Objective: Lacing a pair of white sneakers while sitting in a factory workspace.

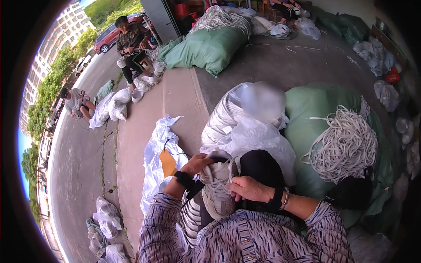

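A beige-grey sneaker (pixel 218 193) rests on my lap, its toe pointing toward me. My left hand (pixel 197 165) grips it by the collar on the left side, near the tongue. At the shoe's right edge my right hand (pixel 250 188) is closed, thumb against fingers, on the light shoelace (pixel 215 179). The lace runs across the front of the shoe through its eyelets. How much lace lies inside the right fingers is hidden.
Beside my right arm, a heap of white laces (pixel 348 144) lies on a green sack (pixel 307 114). A clear plastic bag (pixel 258 136) stands ahead; white sacking (pixel 153 153) lies left. Two people sit farther off, near another green sack (pixel 206 48).
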